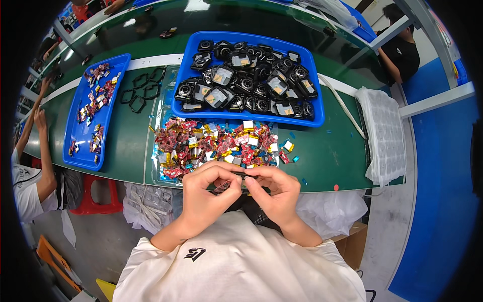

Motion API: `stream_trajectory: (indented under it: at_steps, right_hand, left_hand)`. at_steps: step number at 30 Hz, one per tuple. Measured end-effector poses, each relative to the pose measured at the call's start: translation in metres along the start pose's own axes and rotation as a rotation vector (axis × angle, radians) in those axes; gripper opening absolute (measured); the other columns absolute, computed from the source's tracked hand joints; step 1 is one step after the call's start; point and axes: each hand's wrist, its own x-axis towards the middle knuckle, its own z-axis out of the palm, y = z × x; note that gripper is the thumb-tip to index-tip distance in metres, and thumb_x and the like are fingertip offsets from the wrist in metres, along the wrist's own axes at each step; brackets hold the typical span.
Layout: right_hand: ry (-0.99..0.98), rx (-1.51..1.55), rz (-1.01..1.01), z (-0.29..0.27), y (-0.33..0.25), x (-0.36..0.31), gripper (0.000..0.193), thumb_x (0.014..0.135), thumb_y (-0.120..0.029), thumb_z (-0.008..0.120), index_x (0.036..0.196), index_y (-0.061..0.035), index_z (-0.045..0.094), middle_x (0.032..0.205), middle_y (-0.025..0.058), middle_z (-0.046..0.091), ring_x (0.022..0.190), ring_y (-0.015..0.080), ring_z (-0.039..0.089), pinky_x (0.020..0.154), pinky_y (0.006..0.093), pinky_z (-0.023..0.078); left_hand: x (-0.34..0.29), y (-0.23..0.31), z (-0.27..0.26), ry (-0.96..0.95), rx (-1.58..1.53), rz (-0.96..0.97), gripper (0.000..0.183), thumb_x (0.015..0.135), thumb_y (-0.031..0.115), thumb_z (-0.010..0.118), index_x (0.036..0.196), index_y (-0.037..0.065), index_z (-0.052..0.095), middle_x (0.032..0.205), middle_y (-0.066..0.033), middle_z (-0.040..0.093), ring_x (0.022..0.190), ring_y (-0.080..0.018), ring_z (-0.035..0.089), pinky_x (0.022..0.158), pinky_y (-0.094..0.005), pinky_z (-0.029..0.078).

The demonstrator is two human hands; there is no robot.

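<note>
My left hand [209, 191] and my right hand [275, 194] meet at the table's front edge, both closed in a pinch. Between their fingertips is a small dark part [243, 176], mostly covered by the fingers; its exact kind is hidden. A reddish, see-through-looking piece [222, 186] shows at my left thumb and fingers. Just beyond my hands spreads a heap of small red circuit boards [204, 143] mixed with silver and yellow battery-like pieces, on a clear plastic tray [156, 163]. Behind the heap, a blue tray [322, 108] holds many black watch-like cases [246, 83].
Several dark frames [138, 103] lie left of the heap. Further left is a second blue tray [70, 146] with circuit boards. A stack of wrapped clear trays [385, 136] stands at the right, beside a white cable [344, 105]. Co-workers' arms [44, 146] reach in at left.
</note>
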Motion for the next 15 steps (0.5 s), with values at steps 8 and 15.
stream_trajectory:
  at_steps: [8, 15]
  right_hand:
    - [0.068, 0.121, 0.022, -0.005, 0.0, 0.001, 0.017, 0.079, 0.008, 0.065, 0.097, 0.0069, 0.064, 0.091, 0.0111, 0.067, 0.081, 0.012, 0.065, 0.072, 0.0232, 0.055]
    - [0.108, 0.262, 0.07, -0.013, 0.001, 0.005, 0.015, 0.082, 0.007, 0.063, 0.097, 0.0078, 0.062, 0.092, 0.0125, 0.066, 0.082, 0.0124, 0.064, 0.072, 0.0229, 0.054]
  left_hand:
    - [-0.004, 0.012, -0.001, 0.004, 0.07, 0.1, 0.014, 0.072, -0.005, 0.071, 0.086, -0.003, 0.069, 0.099, -0.0168, 0.068, 0.075, -0.0136, 0.064, 0.065, -0.0232, 0.051]
    - [0.0, 0.009, -0.003, -0.013, 0.015, 0.1, 0.01, 0.072, -0.007, 0.071, 0.08, -0.003, 0.065, 0.087, -0.0121, 0.066, 0.074, -0.0131, 0.061, 0.066, -0.0229, 0.049]
